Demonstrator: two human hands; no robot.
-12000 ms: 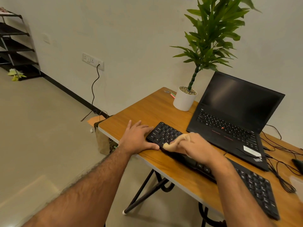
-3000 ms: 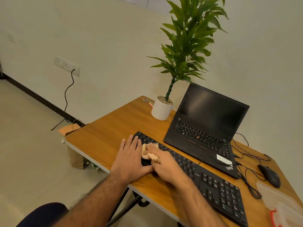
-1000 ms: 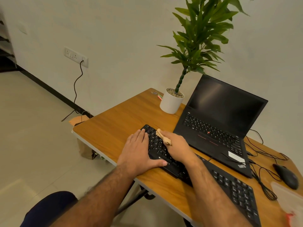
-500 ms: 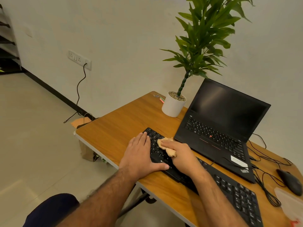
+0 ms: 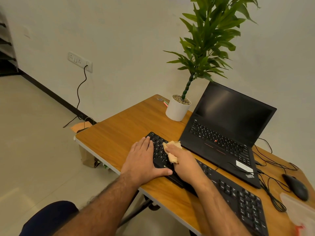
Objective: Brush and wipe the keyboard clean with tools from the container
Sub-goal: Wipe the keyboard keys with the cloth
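My right hand (image 5: 183, 163) presses tan cloth (image 5: 171, 153) flat on keys, fingers lie mostly straight over cloth. My left hand (image 5: 144, 160) lies flat, fingers straight, thumb along front rim, holds keyboard (image 5: 230, 191) at its left end. Keyboard long, runs along front edge of desk (image 5: 119, 133) toward right corner. Unwiped keys, I think, lie right of cloth, so right hand is nearer
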